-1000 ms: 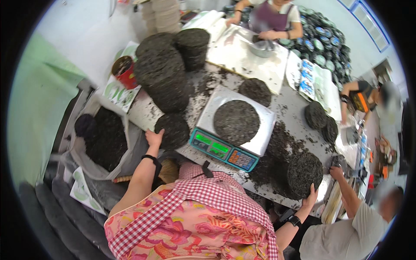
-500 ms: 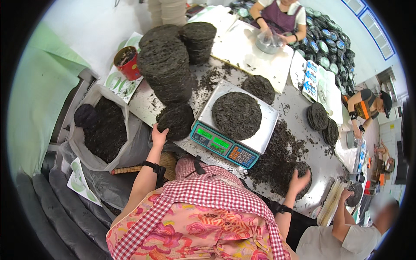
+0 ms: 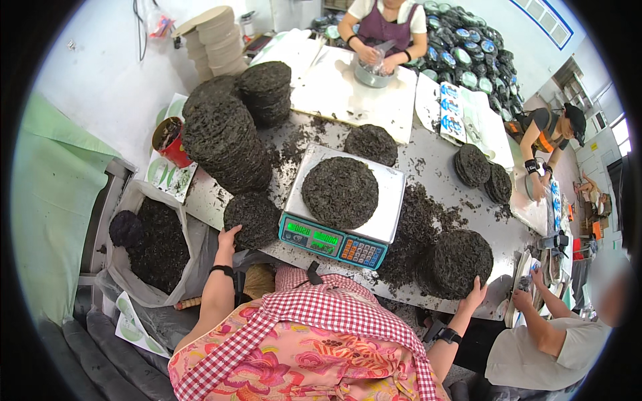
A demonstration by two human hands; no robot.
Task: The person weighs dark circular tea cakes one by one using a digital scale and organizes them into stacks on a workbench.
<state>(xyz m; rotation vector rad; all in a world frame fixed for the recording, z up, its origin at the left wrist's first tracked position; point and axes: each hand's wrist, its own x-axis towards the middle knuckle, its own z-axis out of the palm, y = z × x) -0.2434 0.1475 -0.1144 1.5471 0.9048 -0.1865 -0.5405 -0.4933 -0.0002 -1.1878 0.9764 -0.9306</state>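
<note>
My left hand (image 3: 227,239), a black band on its wrist, grips the near edge of a dark round pressed leaf cake (image 3: 254,217) at the table's front left. My right hand (image 3: 476,293), fingers spread, rests against the near rim of a stack of dark round cakes (image 3: 460,259) at the front right. Between my hands stands a white scale with a green display (image 3: 334,244), and a single dark cake (image 3: 340,192) lies flat on its pan. Loose dark leaves (image 3: 418,220) are scattered between the scale and the right stack.
Tall leaning stacks of cakes (image 3: 224,137) rise at the left, beside a red cup (image 3: 172,144). An open sack of loose leaves (image 3: 157,244) hangs left of the table. Other people work at the far end (image 3: 384,27), the right (image 3: 545,134) and the lower right (image 3: 542,334).
My right hand has shifted from the loose leaves to the near rim of the right stack. My left hand has stayed at the left cake. The view has tilted slightly.
</note>
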